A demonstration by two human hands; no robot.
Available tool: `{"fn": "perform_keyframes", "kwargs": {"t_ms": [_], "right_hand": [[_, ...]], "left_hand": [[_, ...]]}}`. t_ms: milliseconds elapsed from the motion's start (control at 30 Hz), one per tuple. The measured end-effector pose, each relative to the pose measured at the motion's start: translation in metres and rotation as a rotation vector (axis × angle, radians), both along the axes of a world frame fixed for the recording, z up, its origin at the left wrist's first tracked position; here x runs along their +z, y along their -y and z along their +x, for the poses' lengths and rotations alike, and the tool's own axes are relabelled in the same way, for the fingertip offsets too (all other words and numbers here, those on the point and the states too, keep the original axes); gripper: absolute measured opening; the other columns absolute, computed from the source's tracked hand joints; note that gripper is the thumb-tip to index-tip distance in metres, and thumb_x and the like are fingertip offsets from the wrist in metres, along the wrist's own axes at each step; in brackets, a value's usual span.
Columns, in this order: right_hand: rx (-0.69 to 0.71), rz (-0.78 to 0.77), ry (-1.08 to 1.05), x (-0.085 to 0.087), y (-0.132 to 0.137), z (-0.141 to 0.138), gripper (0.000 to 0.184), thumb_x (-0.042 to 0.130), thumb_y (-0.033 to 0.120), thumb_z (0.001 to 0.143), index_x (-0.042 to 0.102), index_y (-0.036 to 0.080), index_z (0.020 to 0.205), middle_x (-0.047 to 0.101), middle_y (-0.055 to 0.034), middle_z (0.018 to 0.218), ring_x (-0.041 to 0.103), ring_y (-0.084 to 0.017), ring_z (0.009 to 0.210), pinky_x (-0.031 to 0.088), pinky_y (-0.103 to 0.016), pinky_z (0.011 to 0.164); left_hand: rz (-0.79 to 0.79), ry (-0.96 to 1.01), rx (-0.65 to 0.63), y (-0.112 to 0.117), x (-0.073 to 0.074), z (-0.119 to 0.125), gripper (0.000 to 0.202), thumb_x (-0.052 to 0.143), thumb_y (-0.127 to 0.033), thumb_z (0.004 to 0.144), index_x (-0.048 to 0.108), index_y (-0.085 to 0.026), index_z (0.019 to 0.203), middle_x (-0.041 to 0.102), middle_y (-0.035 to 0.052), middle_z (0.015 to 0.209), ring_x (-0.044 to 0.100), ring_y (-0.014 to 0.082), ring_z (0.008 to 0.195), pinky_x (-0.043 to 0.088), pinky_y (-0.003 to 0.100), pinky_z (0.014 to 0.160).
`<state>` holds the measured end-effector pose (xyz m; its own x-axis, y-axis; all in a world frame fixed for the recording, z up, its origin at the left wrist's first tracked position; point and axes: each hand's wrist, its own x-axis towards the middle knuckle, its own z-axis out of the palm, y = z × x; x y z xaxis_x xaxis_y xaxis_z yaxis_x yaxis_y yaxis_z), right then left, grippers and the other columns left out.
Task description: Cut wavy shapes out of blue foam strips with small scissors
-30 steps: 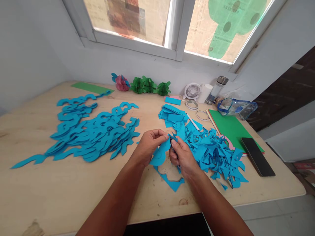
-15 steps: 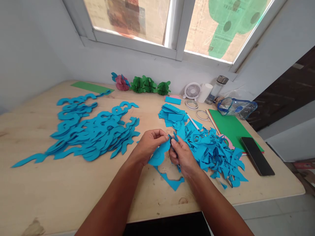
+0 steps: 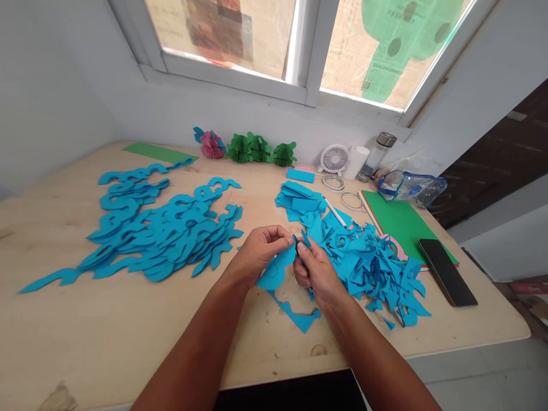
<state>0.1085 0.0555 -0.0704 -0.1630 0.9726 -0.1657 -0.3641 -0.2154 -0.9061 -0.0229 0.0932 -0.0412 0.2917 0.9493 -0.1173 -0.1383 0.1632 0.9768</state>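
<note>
My left hand [image 3: 265, 251] pinches a piece of blue paper [image 3: 273, 274] between thumb and fingers; its lower edge is rounded and a curved line is drawn on it. Close beside it, my right hand [image 3: 314, 267] is closed around dark-handled scissors [image 3: 299, 246], whose blades meet the paper's right edge and are mostly hidden. A thin blue offcut [image 3: 299, 319] hangs or lies below the hands. To the right spreads a heap of blue paper scraps [image 3: 363, 262], and left of my hands lies a pile of wavy blue cut-outs [image 3: 171, 228].
Behind the scraps are folded blue papers [image 3: 299, 197], a white pen [image 3: 335, 212], tape rolls [image 3: 333, 182], a small fan [image 3: 334, 158] and a bottle [image 3: 377, 155]. A phone [image 3: 447, 271] overlaps green paper sheets [image 3: 406, 225]. Green paper figures [image 3: 259, 147] stand along the wall.
</note>
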Motion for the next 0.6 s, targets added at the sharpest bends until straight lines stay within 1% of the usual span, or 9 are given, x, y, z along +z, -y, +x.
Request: {"fn": "perform_keyframes", "kwargs": {"t_ms": [133, 267, 367, 500, 600], "right_hand": [[-0.065, -0.019, 0.001, -0.003, -0.002, 0.001, 0.034, 0.063, 0.049, 0.078, 0.049, 0.021, 0.092, 0.037, 0.0131, 0.042, 0.018, -0.005, 0.033, 0.012, -0.016, 0.033], [-0.232, -0.046, -0.039, -0.006, -0.005, 0.002, 0.037, 0.064, 0.051, 0.077, 0.048, 0.023, 0.096, 0.042, 0.0123, 0.046, 0.023, -0.004, 0.032, 0.015, -0.015, 0.032], [-0.325, -0.032, -0.050, -0.004, -0.005, 0.001, 0.042, 0.063, 0.050, 0.078, 0.046, 0.025, 0.108, 0.050, 0.0109, 0.049, 0.027, -0.004, 0.031, 0.019, -0.014, 0.032], [-0.420, 0.065, 0.039, 0.003, -0.003, 0.000, 0.059, 0.063, 0.047, 0.079, 0.037, 0.027, 0.129, 0.057, 0.0089, 0.054, 0.029, -0.004, 0.032, 0.022, -0.014, 0.033], [-0.422, 0.070, 0.088, 0.005, -0.003, 0.001, 0.066, 0.065, 0.045, 0.078, 0.033, 0.027, 0.133, 0.061, 0.0074, 0.056, 0.029, -0.004, 0.032, 0.021, -0.013, 0.032]], "left_hand": [[-0.014, 0.028, -0.007, -0.001, -0.002, 0.001, 0.017, 0.071, -0.029, 0.060, 0.061, -0.016, 0.057, 0.058, -0.0015, 0.058, 0.048, 0.0112, 0.057, 0.038, 0.023, 0.056], [-0.039, 0.074, 0.087, 0.000, -0.005, 0.004, 0.019, 0.073, -0.030, 0.061, 0.061, -0.016, 0.058, 0.055, -0.0032, 0.056, 0.043, 0.0091, 0.053, 0.034, 0.021, 0.051], [-0.055, 0.110, 0.158, 0.000, -0.006, 0.007, 0.019, 0.073, -0.030, 0.061, 0.062, -0.015, 0.061, 0.054, -0.0034, 0.056, 0.044, 0.0087, 0.054, 0.034, 0.020, 0.052], [-0.068, 0.153, 0.236, -0.001, -0.007, 0.008, 0.019, 0.074, -0.029, 0.061, 0.062, -0.015, 0.062, 0.053, -0.0037, 0.056, 0.042, 0.0077, 0.052, 0.033, 0.020, 0.050], [-0.083, 0.195, 0.272, -0.002, -0.009, 0.008, 0.020, 0.075, -0.029, 0.060, 0.061, -0.015, 0.062, 0.053, -0.0034, 0.056, 0.042, 0.0082, 0.051, 0.034, 0.020, 0.048]]}}
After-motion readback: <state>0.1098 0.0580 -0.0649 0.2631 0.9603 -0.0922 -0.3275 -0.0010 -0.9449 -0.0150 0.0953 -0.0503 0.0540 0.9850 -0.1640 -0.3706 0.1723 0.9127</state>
